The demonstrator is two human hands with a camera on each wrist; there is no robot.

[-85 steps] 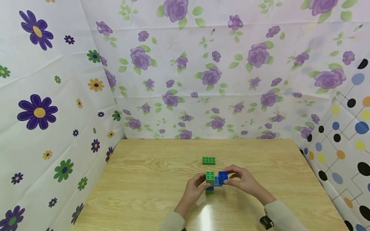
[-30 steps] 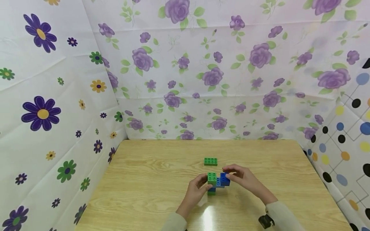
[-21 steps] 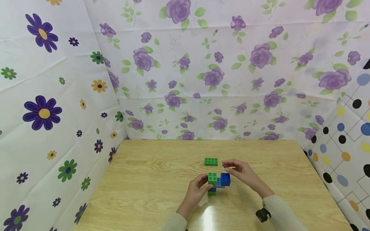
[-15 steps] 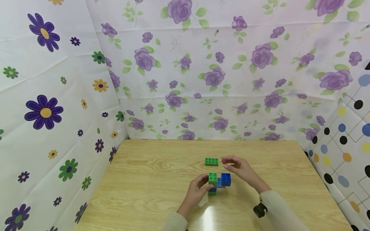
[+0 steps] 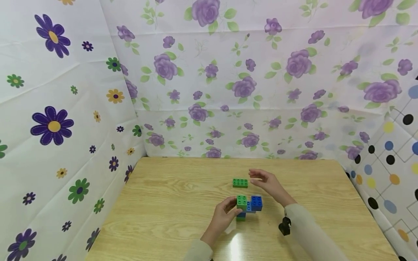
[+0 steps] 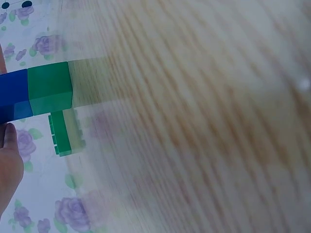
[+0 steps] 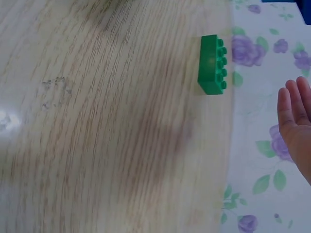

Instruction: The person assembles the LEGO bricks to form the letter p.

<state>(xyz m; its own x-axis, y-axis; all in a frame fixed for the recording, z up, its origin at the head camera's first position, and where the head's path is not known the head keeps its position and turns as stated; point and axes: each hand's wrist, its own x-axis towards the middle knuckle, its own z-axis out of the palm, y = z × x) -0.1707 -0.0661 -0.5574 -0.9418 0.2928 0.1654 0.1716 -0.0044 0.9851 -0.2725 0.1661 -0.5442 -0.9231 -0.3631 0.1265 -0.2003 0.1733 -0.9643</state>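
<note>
In the head view my left hand (image 5: 223, 216) grips a built stack of toy bricks from its left side. A light green brick (image 5: 241, 202) tops that stack, a dark blue brick (image 5: 256, 203) sits at its right, and a light blue brick (image 5: 249, 206) joins them. Below are a blue and a green brick (image 5: 241, 218). The left wrist view shows the stack's lower green brick (image 6: 50, 87) side on. My right hand (image 5: 267, 183), fingers relaxed and holding nothing, hovers just right of a loose green brick (image 5: 240, 183); the right wrist view shows this brick (image 7: 210, 65) apart from the fingers.
The wooden table (image 5: 169, 203) carries the bricks. Flowered cloth (image 5: 228, 90) hangs behind it, and patterned cloths stand at the left and right sides. A small black device (image 5: 285, 226) is strapped at my right wrist.
My right hand has let go of the dark blue brick and moved away from me, to beside the loose green brick. My left hand keeps its grip on the stack.
</note>
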